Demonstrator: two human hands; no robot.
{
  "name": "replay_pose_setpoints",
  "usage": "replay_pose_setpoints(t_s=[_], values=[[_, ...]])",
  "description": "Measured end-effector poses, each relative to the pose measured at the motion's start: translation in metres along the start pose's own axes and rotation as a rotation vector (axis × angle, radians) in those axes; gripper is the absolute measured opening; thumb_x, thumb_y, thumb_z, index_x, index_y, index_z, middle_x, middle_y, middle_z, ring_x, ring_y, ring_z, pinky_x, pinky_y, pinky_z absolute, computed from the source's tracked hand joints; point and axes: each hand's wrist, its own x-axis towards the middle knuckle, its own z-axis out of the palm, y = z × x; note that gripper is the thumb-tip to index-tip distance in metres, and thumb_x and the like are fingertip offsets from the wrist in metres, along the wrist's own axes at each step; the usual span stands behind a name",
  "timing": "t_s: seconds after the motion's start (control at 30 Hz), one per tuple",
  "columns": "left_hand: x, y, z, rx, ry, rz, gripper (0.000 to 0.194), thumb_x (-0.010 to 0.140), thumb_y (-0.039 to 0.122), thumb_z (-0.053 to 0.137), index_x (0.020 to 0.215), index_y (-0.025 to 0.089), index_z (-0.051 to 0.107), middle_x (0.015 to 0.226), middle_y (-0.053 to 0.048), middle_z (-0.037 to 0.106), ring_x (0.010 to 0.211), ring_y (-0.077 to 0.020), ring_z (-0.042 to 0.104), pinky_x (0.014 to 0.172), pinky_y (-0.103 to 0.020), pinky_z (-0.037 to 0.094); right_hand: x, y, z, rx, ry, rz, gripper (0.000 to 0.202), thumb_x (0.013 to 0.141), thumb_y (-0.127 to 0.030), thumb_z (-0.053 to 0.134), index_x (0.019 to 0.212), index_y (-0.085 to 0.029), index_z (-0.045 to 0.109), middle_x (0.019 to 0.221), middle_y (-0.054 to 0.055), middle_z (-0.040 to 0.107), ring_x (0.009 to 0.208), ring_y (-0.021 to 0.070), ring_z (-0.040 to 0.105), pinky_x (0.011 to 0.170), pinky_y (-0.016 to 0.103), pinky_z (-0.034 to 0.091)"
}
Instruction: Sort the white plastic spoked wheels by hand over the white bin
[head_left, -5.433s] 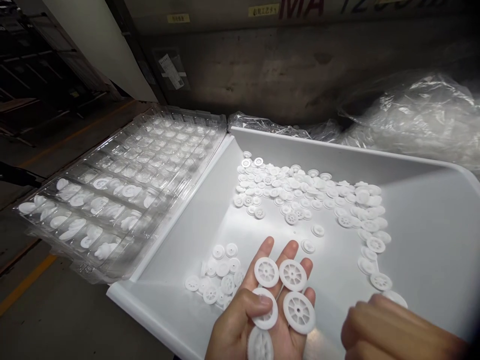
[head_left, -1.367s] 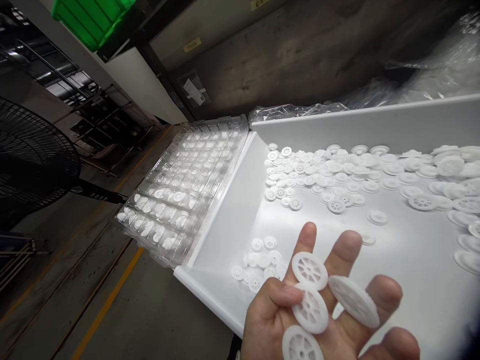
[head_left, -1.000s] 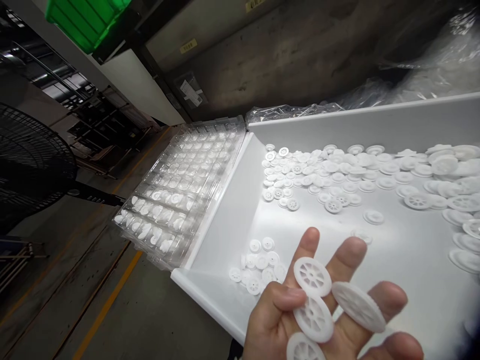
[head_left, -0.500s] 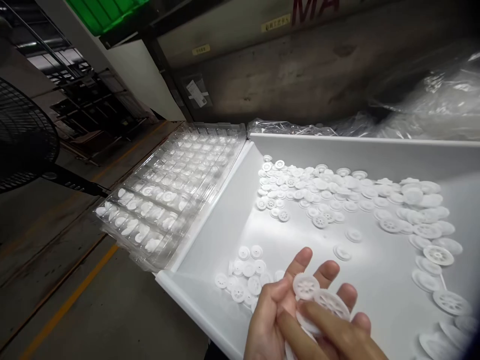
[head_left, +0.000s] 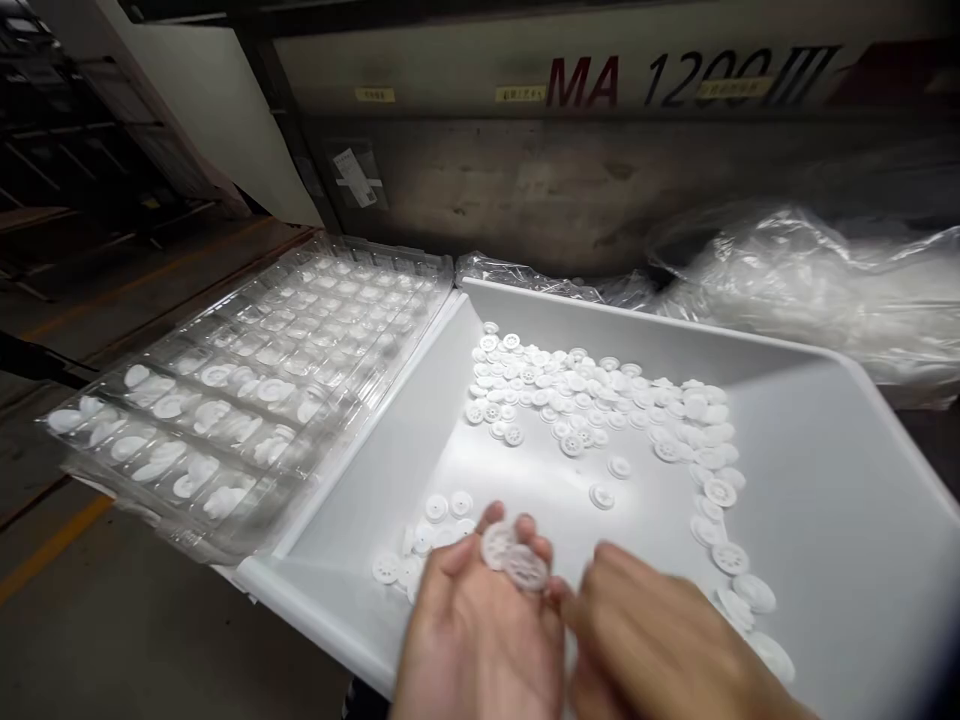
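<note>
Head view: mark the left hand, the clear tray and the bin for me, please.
left hand [head_left: 484,640]: head view, on the palm.
clear tray [head_left: 319,455]: head view, on its border toward the bin.
bin [head_left: 817,470]: head view, on the inner face of its right wall.

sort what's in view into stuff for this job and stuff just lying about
For the job: wheels, some in the left hand; bin; probably tray, holding white parts.

Just about, seemingly: plastic behind the bin; paper stuck on the machine.
</note>
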Motion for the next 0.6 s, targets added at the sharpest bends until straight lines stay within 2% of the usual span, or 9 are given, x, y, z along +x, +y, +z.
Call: replay_pose_setpoints(t_s=[0.07,0.13,0.27,0.4,0.47,0.6], values=[[-0.015,0.019,0.006,-0.014,0.001,0.095,0.018,0.09,0.017,0.049,0.094,0.016,0.066,0.093,-0.008,0.065,0.086,-0.0169,0.065,0.076,-0.027,0.055,0.002,0.009,0.012,-0.055,-0.04,0.108,0.026,0.096,-0.008,0.042,0.073,-0.02,0.047,0.062,-0.005,0.045,0.048,0.0086,0.046,0.043,0.022,0.036],[-0.033,0.04,0.01,-0.025,-0.049,0.264,0.017,0.085,0.014,0.05,0.091,0.02,0.065,0.082,-0.005,0.062,0.076,-0.016,0.065,0.067,-0.027,0.056,-0.001,0.014,0.032,-0.103,-0.089,0.189,0.027,0.095,-0.008,0.048,0.071,-0.019,0.045,0.061,-0.008,0.043,0.044,0.0063,0.04,0.04,0.02,0.031],[-0.056,0.074,0.006,0.002,-0.18,0.504,0.021,0.078,0.012,0.052,0.088,0.028,0.062,0.079,0.0,0.064,0.072,-0.0143,0.067,0.063,-0.027,0.059,-0.016,0.007,0.068,-0.078,-0.149,0.107,0.018,0.095,-0.02,0.062,0.08,-0.015,0.054,0.073,-0.005,0.054,0.053,0.0064,0.049,0.046,0.017,0.041],[-0.055,0.085,-0.003,0.063,-0.137,0.664,0.02,0.073,0.012,0.058,0.087,0.025,0.06,0.077,0.001,0.063,0.068,-0.0128,0.067,0.06,-0.024,0.06,-0.013,0.0,0.087,-0.019,-0.084,-0.019,0.022,0.097,-0.024,0.061,0.077,-0.016,0.055,0.074,-0.004,0.054,0.062,0.0093,0.053,0.055,0.022,0.047],[-0.052,0.082,-0.002,0.078,-0.07,0.665,0.021,0.069,0.011,0.063,0.085,0.024,0.06,0.075,0.001,0.061,0.066,-0.0129,0.065,0.057,-0.024,0.059,-0.001,-0.003,0.096,0.02,-0.055,-0.085,0.022,0.097,-0.025,0.061,0.078,-0.016,0.056,0.075,-0.004,0.055,0.064,0.0103,0.054,0.059,0.025,0.049],[-0.053,0.071,0.005,0.104,0.071,0.534,0.028,0.057,0.011,0.073,0.078,0.025,0.06,0.07,0.005,0.057,0.063,-0.0113,0.061,0.055,-0.022,0.055,0.03,-0.013,0.114,0.07,-0.013,-0.119,0.017,0.096,-0.028,0.063,0.086,-0.015,0.06,0.082,-0.001,0.06,0.071,0.0125,0.059,0.065,0.028,0.052]])
